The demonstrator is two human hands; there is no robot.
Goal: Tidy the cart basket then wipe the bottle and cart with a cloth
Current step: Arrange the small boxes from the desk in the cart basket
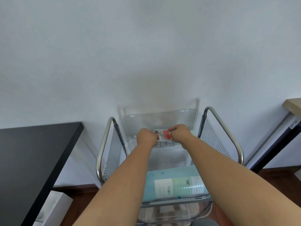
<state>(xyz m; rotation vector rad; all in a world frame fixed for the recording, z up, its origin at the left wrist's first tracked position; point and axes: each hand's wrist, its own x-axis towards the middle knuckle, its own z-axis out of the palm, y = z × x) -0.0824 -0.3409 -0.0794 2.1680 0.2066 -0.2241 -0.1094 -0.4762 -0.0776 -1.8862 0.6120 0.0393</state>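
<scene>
- Clear ribbed plastic forming the cart basket, sitting against the white wall, with curved metal handles rising on its left and right sides.
- Reaching in from the near edge with both bare forearms, well into the far half of the basket.
- Left hand pinching the left edge of a small clear case, fingers curled round it.
- Right hand gripping the right edge of the same case, knuckles bent, thumb side facing near.
- Holding that case just above the basket floor, red and dark contents showing through its lid; too small to tell what they are.
- Lying on its side in the near right part of the basket: a pale blue bottle, white and green label with a barcode facing up, partly hidden under the right forearm.
- Showing below the basket, near edge: a lower clear tier with blurred items inside.
- Standing at left: a black tabletop; at far right, a light wooden surface.
</scene>
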